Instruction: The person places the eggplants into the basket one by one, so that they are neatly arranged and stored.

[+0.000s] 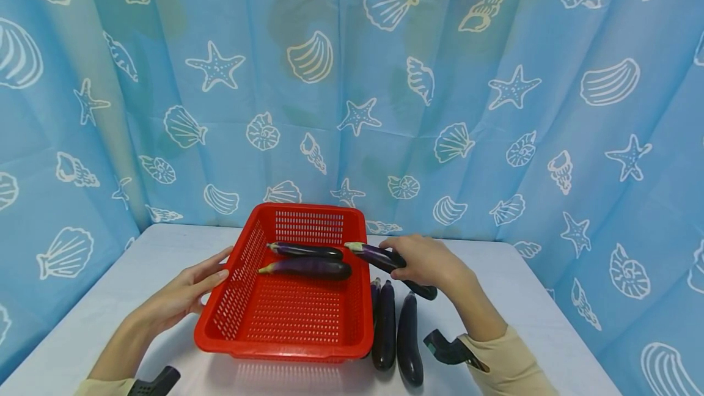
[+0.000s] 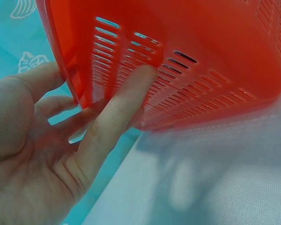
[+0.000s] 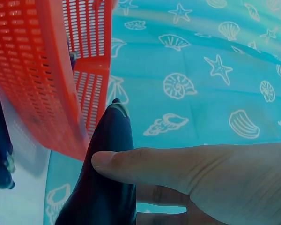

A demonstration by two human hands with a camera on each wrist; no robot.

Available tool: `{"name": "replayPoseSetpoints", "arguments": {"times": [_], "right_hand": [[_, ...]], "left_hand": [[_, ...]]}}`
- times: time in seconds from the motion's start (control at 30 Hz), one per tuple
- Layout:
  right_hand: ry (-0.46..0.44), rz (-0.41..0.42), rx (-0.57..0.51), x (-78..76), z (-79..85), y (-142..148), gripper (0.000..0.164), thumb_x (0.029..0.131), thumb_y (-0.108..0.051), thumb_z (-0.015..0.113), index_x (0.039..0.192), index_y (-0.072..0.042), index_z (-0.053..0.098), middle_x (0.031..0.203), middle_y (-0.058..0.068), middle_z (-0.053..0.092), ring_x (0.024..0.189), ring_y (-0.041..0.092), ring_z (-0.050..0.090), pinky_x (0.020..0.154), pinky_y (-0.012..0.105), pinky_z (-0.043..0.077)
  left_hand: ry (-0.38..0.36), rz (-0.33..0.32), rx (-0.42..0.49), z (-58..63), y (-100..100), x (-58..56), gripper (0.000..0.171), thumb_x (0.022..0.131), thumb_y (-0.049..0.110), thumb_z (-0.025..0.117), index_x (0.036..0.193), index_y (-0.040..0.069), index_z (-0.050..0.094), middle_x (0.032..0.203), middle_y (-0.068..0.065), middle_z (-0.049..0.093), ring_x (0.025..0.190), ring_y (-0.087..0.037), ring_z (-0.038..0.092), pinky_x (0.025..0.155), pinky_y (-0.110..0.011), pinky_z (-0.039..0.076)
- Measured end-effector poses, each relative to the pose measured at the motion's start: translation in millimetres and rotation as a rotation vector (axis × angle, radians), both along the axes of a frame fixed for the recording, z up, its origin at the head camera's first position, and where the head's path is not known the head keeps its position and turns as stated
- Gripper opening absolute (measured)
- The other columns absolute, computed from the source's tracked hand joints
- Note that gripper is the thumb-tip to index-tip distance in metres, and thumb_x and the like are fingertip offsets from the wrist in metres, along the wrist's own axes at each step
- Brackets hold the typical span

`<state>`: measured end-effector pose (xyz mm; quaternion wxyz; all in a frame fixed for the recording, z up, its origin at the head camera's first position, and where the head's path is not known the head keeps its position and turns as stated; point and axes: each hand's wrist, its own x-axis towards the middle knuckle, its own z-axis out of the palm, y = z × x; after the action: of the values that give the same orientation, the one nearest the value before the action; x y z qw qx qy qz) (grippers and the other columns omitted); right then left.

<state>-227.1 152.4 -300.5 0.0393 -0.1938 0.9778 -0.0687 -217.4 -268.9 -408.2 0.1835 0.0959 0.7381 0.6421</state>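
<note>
My right hand (image 1: 426, 260) grips a dark purple eggplant (image 1: 376, 255), thumb on one side and fingers on the other. Its pale stem end points left over the right rim of a red plastic basket (image 1: 297, 350). Inside the basket lie two eggplants, a slimmer one (image 1: 308, 251) behind a thicker one (image 1: 310, 267). With fingers mostly straight, my left hand (image 1: 176, 292) touches the basket's left side near the rim. In the left wrist view, one finger (image 2: 126, 98) lies along the slotted outer wall.
Several more eggplants lie on the white table (image 1: 467, 353) right of the basket, including one long eggplant (image 1: 409, 341); the basket wall partly covers another. A blue curtain (image 1: 385, 109) with white shell prints hangs behind and beside the table.
</note>
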Motion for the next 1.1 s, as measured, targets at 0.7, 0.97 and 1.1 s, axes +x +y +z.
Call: {"name": "replayPoseSetpoints", "arguments": {"times": [0.7, 0.97, 1.1], "right_hand": [[0.022, 0.143, 0.023, -4.4, 4.5, -32, 0.043, 0.072, -0.021, 0.076, 0.112, -0.023, 0.062, 0.089, -0.004, 0.064, 0.078, 0.014, 0.053, 0.069, 0.029, 0.050], [0.018, 0.153, 0.034, -7.9, 2.7, -45, 0.043, 0.073, -0.020, 0.075, 0.114, -0.022, 0.062, 0.099, -0.002, 0.065, 0.084, 0.015, 0.054, 0.078, 0.033, 0.052], [0.023, 0.154, 0.061, -8.5, 2.7, -52, 0.048, 0.073, -0.022, 0.075, 0.118, -0.022, 0.060, 0.108, -0.001, 0.064, 0.090, 0.015, 0.055, 0.083, 0.036, 0.052]], "left_hand": [[-0.005, -0.003, 0.007, -1.6, -1, -1.3, 0.059, 0.095, 0.031, 0.044, 0.144, 0.036, 0.013, 0.147, -0.015, 0.027, 0.113, -0.026, 0.055, 0.076, -0.054, 0.051], [-0.002, -0.002, 0.005, -0.9, -1, -0.9, 0.058, 0.095, 0.031, 0.044, 0.144, 0.036, 0.014, 0.146, -0.015, 0.029, 0.113, -0.026, 0.054, 0.076, -0.054, 0.051], [-0.003, -0.002, 0.006, -0.8, -1, -1.0, 0.058, 0.095, 0.031, 0.044, 0.144, 0.036, 0.014, 0.146, -0.015, 0.029, 0.113, -0.026, 0.055, 0.076, -0.055, 0.051]]}}
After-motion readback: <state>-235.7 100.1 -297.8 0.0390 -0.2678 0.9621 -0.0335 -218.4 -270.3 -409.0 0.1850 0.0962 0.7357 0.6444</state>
